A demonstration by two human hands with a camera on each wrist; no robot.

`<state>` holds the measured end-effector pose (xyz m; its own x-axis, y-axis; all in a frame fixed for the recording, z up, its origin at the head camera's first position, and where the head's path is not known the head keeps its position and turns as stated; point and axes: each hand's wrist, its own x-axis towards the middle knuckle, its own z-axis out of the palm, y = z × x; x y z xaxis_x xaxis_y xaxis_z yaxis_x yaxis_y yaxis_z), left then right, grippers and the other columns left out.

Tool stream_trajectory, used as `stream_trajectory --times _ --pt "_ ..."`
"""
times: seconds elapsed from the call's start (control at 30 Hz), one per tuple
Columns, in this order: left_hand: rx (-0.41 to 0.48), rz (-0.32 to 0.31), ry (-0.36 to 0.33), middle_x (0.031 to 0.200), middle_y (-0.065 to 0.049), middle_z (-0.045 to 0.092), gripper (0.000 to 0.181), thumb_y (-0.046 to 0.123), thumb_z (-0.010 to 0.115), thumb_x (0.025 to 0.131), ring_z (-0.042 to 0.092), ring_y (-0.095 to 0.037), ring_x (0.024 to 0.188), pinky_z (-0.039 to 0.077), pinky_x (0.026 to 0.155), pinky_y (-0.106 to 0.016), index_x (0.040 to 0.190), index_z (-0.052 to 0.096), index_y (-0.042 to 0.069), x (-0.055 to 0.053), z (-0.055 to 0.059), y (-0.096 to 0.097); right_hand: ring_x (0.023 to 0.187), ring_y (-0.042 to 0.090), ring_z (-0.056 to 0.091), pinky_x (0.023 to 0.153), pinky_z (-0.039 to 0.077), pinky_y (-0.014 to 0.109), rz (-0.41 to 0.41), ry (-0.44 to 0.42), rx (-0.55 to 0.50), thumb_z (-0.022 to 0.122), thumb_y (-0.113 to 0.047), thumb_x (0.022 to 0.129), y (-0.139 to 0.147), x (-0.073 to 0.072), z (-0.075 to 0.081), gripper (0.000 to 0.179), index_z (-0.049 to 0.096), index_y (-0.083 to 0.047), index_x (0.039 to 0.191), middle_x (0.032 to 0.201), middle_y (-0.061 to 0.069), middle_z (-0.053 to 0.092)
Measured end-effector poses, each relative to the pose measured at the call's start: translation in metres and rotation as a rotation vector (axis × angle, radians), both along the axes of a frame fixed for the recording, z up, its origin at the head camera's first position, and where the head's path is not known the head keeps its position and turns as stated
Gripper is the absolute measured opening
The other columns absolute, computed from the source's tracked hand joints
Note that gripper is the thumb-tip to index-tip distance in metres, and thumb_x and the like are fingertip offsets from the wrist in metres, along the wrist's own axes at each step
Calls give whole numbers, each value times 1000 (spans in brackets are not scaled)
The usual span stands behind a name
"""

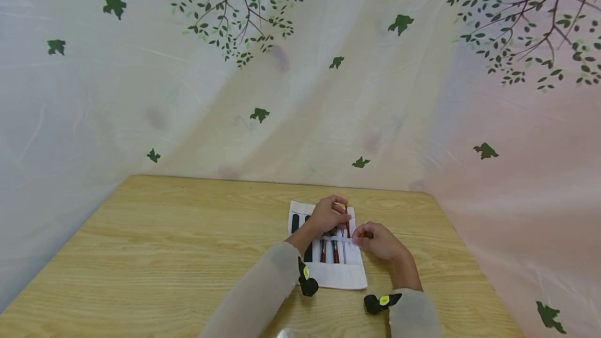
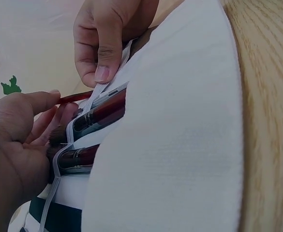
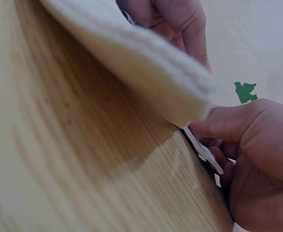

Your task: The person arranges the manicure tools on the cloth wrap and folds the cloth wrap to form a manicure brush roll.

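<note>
A white cloth brush roll [image 1: 340, 277] lies on the table, with a white elastic band [image 2: 57, 159] across it. My left hand [image 1: 328, 215] is over its upper part and pinches a slim red stick [image 2: 74, 97], perhaps a brush handle, between thumb and finger. At the roll's right edge, my right hand [image 1: 381, 242] pinches the elastic band with thumb and fingers. Two brushes with dark red handles, one thicker [image 2: 107, 111] and one lower [image 2: 85, 155], sit under the band. A thin silvery tool [image 1: 344, 253] stands beside them. The red stick's lower end is partly hidden.
Dark flat strips [image 1: 308, 252] fill the roll's left slots. The wooden table [image 1: 155, 254] reaches back to a pale curtain [image 1: 300, 140] printed with leaves. A black wrist camera [image 1: 308, 287] is strapped to the left sleeve, another [image 1: 373, 304] to the right.
</note>
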<state>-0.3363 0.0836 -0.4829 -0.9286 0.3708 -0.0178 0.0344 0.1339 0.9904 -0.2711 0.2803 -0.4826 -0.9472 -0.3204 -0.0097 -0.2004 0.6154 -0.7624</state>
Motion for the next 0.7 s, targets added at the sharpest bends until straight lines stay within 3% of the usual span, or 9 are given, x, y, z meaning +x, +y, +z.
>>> stream_trajectory --times 0.3,0.7 --pt "-88 -43 59 95 -3 70 37 10 79 91 70 -15 75 55 64 -28 125 65 5 -1 -1 -3 91 19 55 84 44 36 -19 -20 -2 65 -5 99 0 1 1 8 71 -7 96 93 3 63" --pt "-233 -67 110 90 1 71 25 14 81 90 65 -10 77 53 67 -25 112 71 6 -1 6 -10 92 20 55 85 44 37 -32 -20 1 65 -6 99 -1 1 0 7 71 -7 96 93 3 63"
